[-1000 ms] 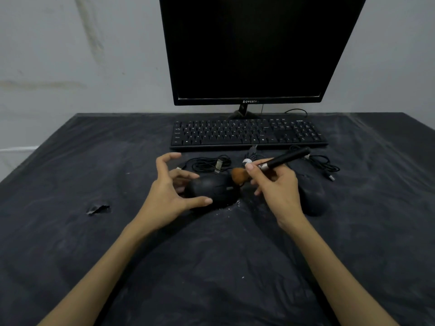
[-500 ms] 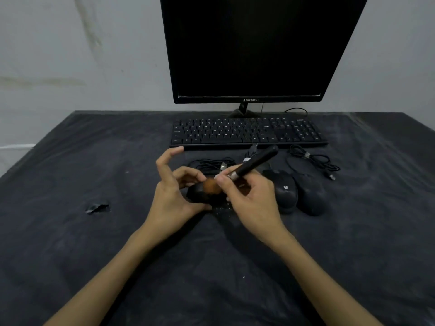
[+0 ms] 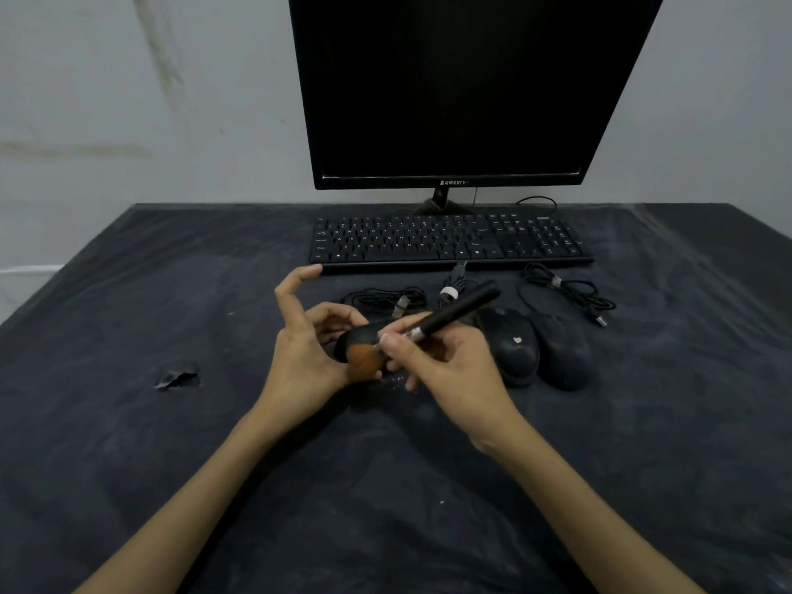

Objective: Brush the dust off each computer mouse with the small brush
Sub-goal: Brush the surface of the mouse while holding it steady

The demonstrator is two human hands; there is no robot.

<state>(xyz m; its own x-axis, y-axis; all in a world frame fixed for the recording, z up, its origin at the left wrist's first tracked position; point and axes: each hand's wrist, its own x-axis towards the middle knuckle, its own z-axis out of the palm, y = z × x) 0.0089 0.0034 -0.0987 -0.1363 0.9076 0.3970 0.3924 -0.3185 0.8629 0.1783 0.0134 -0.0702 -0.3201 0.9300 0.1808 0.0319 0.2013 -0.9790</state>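
Compared with half a second before, the brush [image 3: 433, 325] had slid leftward across the leftmost mouse [image 3: 364, 336], so that its orange bristle head lay over the near left side of that mouse, close against the palm of the left hand [image 3: 306, 358]; a second before, the bristles had been at the mouse's right end. The right hand [image 3: 450, 366] had followed the brush to the left and covered more of the mouse than before, while the left hand had hardly shifted. The left hand cupped the mouse from its left side, thumb and curled middle fingers touching it, and the index finger stood raised and bent above the cloth, touching nothing. The right hand pinched the brush near its metal ferrule between thumb and fingertips, with the other fingers curled beneath; the black handle pointed up and to the right, away from the person. Both forearms reached in from the near edge. The middle mouse [image 3: 514, 347] and the right mouse [image 3: 563, 353] lay side by side just right of the right hand, untouched, with coiled black cables [image 3: 565, 291] behind them. All rested on a dusty black cloth [image 3: 171, 443] covering the table, a keyboard [image 3: 450, 242] farther back and a dark monitor [image 3: 463, 87] behind that. A small tear [image 3: 178, 379] showed in the cloth to the left.
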